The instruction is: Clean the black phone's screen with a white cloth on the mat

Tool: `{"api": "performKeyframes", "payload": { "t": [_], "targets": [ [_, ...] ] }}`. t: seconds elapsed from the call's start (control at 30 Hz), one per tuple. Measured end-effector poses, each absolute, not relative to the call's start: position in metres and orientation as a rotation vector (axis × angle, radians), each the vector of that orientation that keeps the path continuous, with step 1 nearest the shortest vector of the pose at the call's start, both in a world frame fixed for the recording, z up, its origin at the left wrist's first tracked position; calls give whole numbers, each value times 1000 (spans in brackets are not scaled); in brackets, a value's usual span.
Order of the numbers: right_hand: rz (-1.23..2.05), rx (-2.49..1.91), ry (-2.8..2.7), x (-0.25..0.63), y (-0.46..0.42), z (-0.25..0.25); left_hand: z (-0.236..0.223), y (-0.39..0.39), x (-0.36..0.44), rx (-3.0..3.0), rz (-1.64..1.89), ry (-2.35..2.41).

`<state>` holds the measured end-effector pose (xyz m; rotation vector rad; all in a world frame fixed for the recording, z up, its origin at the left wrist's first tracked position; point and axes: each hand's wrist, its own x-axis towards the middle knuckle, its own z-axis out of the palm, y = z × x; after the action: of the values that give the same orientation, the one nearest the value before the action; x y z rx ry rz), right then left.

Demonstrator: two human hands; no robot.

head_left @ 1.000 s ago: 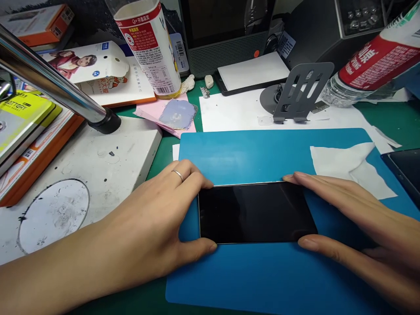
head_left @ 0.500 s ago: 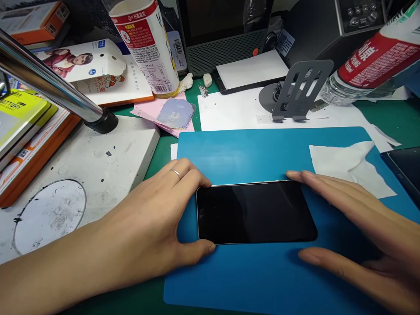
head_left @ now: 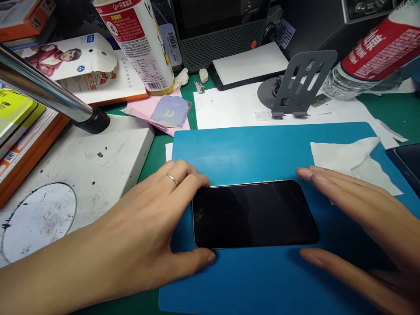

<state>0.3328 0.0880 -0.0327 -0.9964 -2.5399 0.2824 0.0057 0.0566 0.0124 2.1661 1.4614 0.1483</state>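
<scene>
Head view: the smartphone [head_left: 256, 214] already lies flat on the blue mat [head_left: 243, 148]; left hand [head_left: 164, 205] grasps its left end, not yet released; right hand [head_left: 387, 218] holds nothing.

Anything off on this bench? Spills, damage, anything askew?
The white slab at left is smudged and flecked with black, so it looks dirty. The white scrap on the blue mat looks creased and ragged-edged. No obvious damage shows on the black phone.
</scene>
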Motion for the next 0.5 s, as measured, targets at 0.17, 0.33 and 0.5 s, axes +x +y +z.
{"api": "performKeyframes", "payload": {
  "t": [0.17, 0.33, 0.5],
  "targets": [
    [266, -979, -2565, 331, 88, -33, 9, 55, 3, 2182, 163, 1461],
    [273, -1000, -2583, 332, 87, -32, 8, 52, 4, 2155, 241, 1496],
    [261, -970, -2602, 330, 88, -31, 7, 48, 5, 2168, 293, 1502]
  ]
}}
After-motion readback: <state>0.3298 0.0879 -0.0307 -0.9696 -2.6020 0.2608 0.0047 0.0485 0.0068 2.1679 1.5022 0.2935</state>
